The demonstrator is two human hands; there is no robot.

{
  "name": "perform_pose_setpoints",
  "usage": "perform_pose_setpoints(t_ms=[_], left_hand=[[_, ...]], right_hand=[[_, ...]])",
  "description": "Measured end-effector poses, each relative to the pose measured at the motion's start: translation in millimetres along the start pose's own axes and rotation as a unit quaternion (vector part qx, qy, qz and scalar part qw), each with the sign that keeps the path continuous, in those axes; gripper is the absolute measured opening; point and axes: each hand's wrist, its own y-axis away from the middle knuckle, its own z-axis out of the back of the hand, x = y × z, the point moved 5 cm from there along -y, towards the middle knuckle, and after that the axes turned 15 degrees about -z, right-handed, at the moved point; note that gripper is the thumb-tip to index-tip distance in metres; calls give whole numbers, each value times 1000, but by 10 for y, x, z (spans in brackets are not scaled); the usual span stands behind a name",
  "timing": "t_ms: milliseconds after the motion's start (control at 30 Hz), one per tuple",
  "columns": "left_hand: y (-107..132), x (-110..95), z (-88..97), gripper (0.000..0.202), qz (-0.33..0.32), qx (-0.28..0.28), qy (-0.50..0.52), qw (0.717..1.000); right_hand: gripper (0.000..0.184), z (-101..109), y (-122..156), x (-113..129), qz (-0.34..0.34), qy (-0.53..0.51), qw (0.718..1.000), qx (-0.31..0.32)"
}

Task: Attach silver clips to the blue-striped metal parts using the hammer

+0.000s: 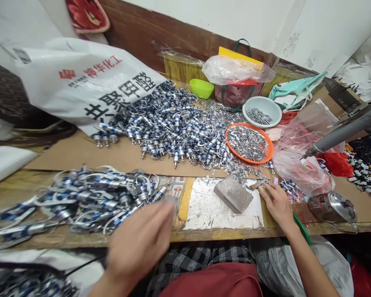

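My left hand [142, 243] hovers at the table's near edge, blurred by motion, beside a heap of blue and silver metal parts with wire loops [80, 198]. I cannot make out its fingers. My right hand [276, 202] rests on the table right of a grey metal block [233, 194], its fingertips pinched on a small flat metal piece [258, 184]. The block lies on a scratched white plate [210, 210]. A larger pile of the same blue and silver parts [170, 123] spreads over cardboard behind.
An orange dish [267, 142] and a pale bowl [275, 109] hold small silver clips. A green bowl [201, 88], bags and a white printed sack [86, 82] stand at the back. A hanging power screwdriver [343, 132] and a steel pot [334, 206] are at the right.
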Motion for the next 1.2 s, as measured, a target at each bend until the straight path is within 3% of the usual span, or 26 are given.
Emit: perform_pose_setpoints(t_ms=[67,167,233,300,400,500,600,700,767,867,900,967,1067,1200], left_hand=[[-266,-5,-104,36,-15,23,-116,993],[-793,103,-248,44,9,72,-304,950],[-1044,192,-319,48,45,96,-335,936],[-1141,228,-341,52,55,106,-339,933],[-1032,226,-275,57,64,96,-327,938],[-795,159,-202,64,73,37,-229,970],[-568,46,-301,79,107,-14,21,994],[-388,-174,-618,85,130,68,244,959],[-274,-305,-797,73,141,114,302,936],[-122,-363,-960,56,168,126,321,923],[-77,-354,-993,53,177,125,316,924],[-8,-327,-1028,49,183,118,294,930],[27,-343,-1000,36,128,81,264,953],[61,-443,-967,29,50,73,262,961]], right_hand=[[32,31,-129,108,22,-29,999,-35],[29,65,-460,259,34,-65,995,-69],[28,38,-745,330,19,-74,995,-59],[27,-46,-1012,404,12,-65,998,-25],[27,-208,-1262,523,15,-54,998,6],[24,-356,-1330,612,12,-50,998,25],[18,-398,-1342,636,-5,-57,998,27],[21,-304,-1357,640,-24,-71,997,16],[25,-175,-1315,665,-36,-82,996,-5],[29,35,-1051,778,-41,-117,992,-21],[28,87,-903,841,-33,-139,990,-12],[21,145,-551,1004,5,-276,959,61],[17,189,-55,1250,71,-378,914,133],[18,210,189,1340,50,-427,894,125]])
